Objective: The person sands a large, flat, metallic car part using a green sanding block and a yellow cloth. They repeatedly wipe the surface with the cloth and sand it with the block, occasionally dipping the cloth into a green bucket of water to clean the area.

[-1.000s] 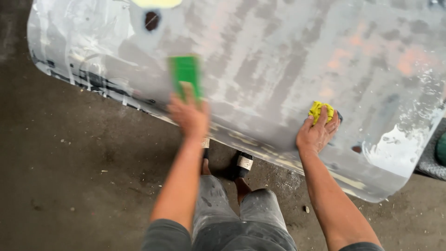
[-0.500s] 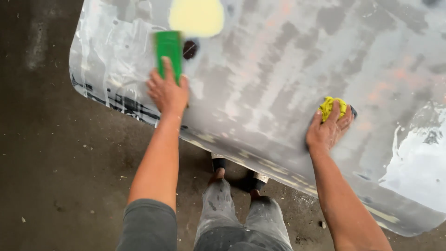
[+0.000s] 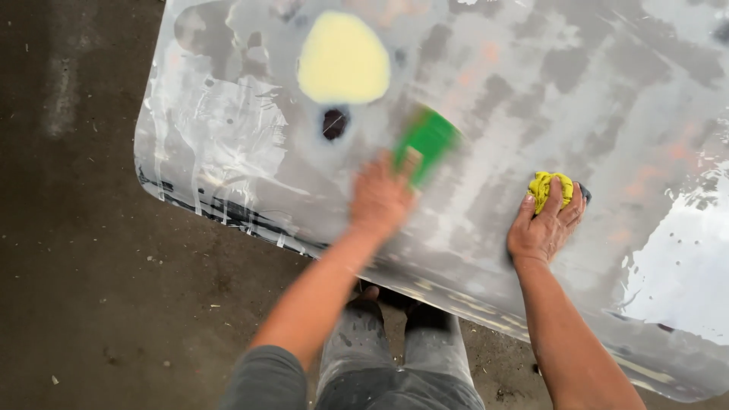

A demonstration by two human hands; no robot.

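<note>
Our left hand [image 3: 380,199] gripped the green block [image 3: 427,143], blurred, against the grey panel [image 3: 531,99]. Our right hand [image 3: 545,224] pressed the yellow rag [image 3: 548,187], half hidden beneath its fingers.

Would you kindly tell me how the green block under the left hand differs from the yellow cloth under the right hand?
The green block is flat, straight-edged and blurred; the yellow cloth is crumpled into a wad and sharp. The block juts out beyond the left hand, while the cloth is partly covered by the right hand. Both rest on the grey panel.
</note>
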